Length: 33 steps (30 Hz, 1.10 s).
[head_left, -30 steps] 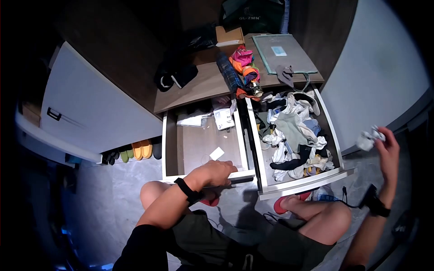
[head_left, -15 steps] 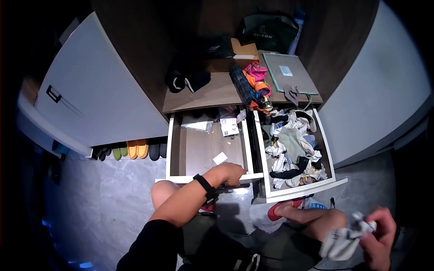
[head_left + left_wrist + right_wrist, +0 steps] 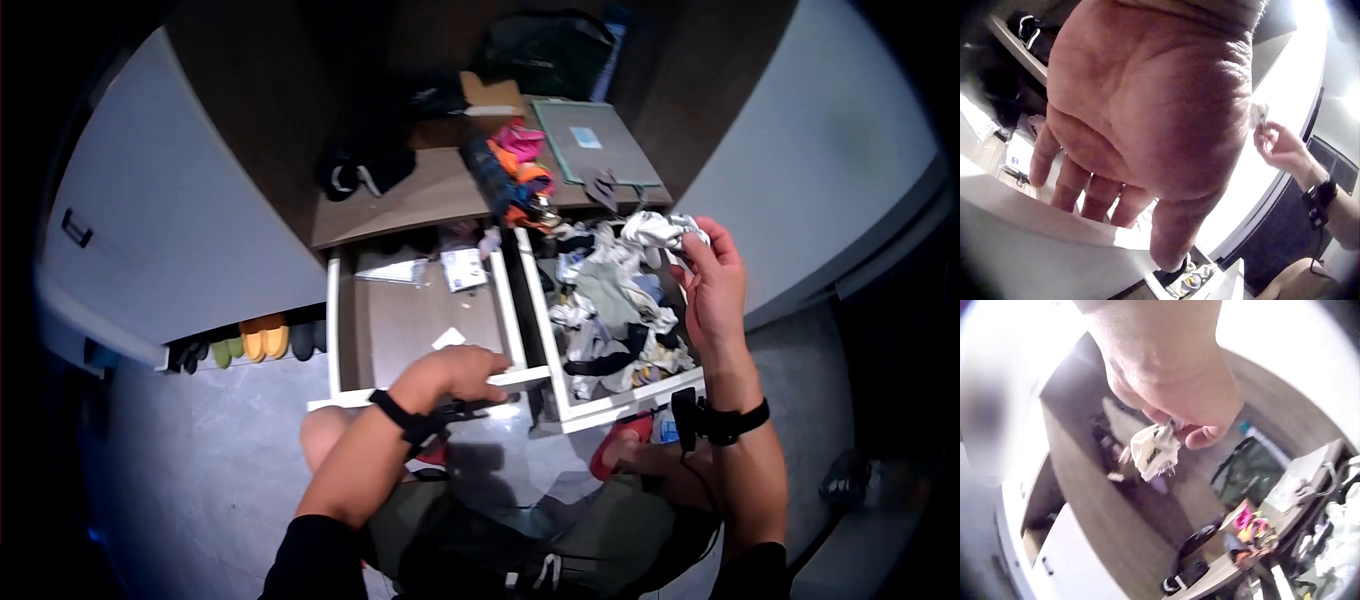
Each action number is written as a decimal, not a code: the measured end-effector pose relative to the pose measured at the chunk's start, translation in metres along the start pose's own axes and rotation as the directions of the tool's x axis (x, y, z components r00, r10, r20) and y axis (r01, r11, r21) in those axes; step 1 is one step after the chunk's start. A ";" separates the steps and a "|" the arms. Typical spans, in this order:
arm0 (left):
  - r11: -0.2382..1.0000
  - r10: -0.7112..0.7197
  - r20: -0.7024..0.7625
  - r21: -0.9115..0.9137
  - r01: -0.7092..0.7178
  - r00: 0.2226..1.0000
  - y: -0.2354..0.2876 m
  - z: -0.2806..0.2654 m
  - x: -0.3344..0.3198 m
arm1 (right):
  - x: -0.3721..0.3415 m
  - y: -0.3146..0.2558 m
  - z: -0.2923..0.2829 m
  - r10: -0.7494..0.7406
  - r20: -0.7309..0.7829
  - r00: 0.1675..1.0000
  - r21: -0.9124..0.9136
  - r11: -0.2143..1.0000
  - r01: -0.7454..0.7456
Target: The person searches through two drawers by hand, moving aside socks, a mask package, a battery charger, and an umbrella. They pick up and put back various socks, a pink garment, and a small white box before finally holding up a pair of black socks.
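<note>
My right hand point(image 3: 718, 290) is raised over the right edge of the right drawer point(image 3: 600, 415). Its thumb and fingers pinch a bunched white sock point(image 3: 658, 230) with dark markings, also visible in the right wrist view as a crumpled sock point(image 3: 1154, 453). Below it, the pulled-out drawer is heaped with socks point(image 3: 610, 290), mostly white, some grey and black. My left hand point(image 3: 458, 372) rests on the front panel of the left drawer point(image 3: 350, 398). In the left wrist view that hand's fingers point(image 3: 1100, 199) reach down over the panel, holding nothing loose.
The left drawer holds a white box point(image 3: 463, 270), a plastic packet point(image 3: 392, 268) and a white card point(image 3: 448, 338). On the shelf above lie a colourful cloth bundle point(image 3: 525, 175), a dark cap point(image 3: 365, 172) and a flat grey board point(image 3: 600, 140). Slippers point(image 3: 263, 338) stand beneath the left cabinet.
My right hand first came down to the lower right with the sock, then rose up and left over the right drawer. The left hand has stayed on the left drawer's front.
</note>
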<state>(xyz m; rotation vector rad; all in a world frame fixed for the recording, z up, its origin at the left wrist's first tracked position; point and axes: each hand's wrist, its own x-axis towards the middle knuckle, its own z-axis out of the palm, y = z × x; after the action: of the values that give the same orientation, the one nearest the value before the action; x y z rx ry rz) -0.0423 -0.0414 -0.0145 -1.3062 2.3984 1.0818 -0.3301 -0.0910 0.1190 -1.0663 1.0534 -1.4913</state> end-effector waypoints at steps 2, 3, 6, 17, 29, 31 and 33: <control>0.996 -0.010 -0.026 -0.084 0.007 1.000 0.001 -0.005 -0.001 | 0.009 0.021 -0.047 0.052 -0.110 0.993 0.049 0.998 -0.047; 0.990 -0.022 -0.043 -0.140 0.015 0.999 -0.001 -0.006 0.001 | 0.011 0.027 -0.067 0.086 -0.157 0.984 0.083 0.994 -0.073; 0.972 -0.051 -0.095 -0.235 0.027 0.994 -0.002 -0.013 0.008 | 0.015 0.039 -0.110 0.188 -0.208 0.960 0.191 0.970 -0.149; 0.659 -0.073 -0.257 -0.738 -0.147 0.964 0.011 -0.032 0.028 | 0.020 0.036 -0.147 0.246 -0.202 0.948 0.387 0.909 -0.153; 0.237 -0.143 -0.207 -0.957 -0.169 0.968 0.118 -0.052 0.064 | -0.010 0.066 -0.074 0.405 0.234 0.884 0.133 0.887 -0.441; 0.199 -0.089 -0.226 -0.958 -0.205 0.970 0.114 -0.041 0.068 | -0.016 0.073 -0.061 0.426 0.309 0.850 0.079 0.880 -0.469; 0.217 -0.179 -0.300 -0.941 -0.260 0.937 0.106 -0.037 0.067 | -0.019 0.071 -0.053 0.450 0.330 0.830 0.036 0.873 -0.487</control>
<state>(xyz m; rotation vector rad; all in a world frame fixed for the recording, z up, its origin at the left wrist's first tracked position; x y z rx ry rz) -0.1600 -0.0731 0.0327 -1.8251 1.7230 2.9324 -0.3633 -0.0773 0.0357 -0.8432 0.9047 -0.9360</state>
